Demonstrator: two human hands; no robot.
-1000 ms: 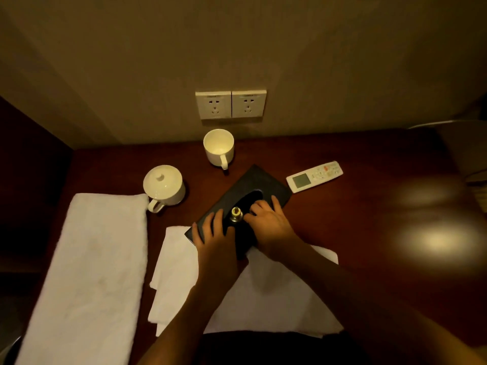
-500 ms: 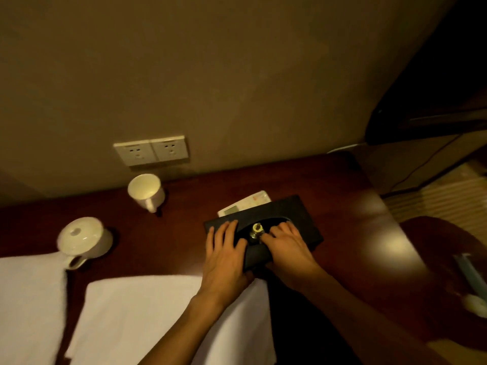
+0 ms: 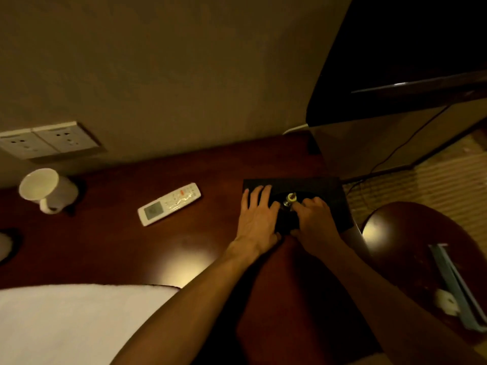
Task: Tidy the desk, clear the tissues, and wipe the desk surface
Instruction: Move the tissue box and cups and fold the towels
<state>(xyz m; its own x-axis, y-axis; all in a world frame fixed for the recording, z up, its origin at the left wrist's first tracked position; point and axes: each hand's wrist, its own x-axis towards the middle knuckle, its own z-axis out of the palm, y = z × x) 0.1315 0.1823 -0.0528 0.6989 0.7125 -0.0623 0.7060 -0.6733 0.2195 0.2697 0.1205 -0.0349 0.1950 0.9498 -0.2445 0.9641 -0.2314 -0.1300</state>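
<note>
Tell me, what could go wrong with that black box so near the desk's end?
The black tissue box lies at the desk's right end, under the left hand and right hand; a further push might tip it off. The small bottle between the hands looks loose and could topple or roll.

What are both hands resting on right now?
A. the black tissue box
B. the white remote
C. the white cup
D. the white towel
A: the left hand and right hand both lie on the black tissue box near the desk's right edge; the remote lies apart, untouched.
</note>
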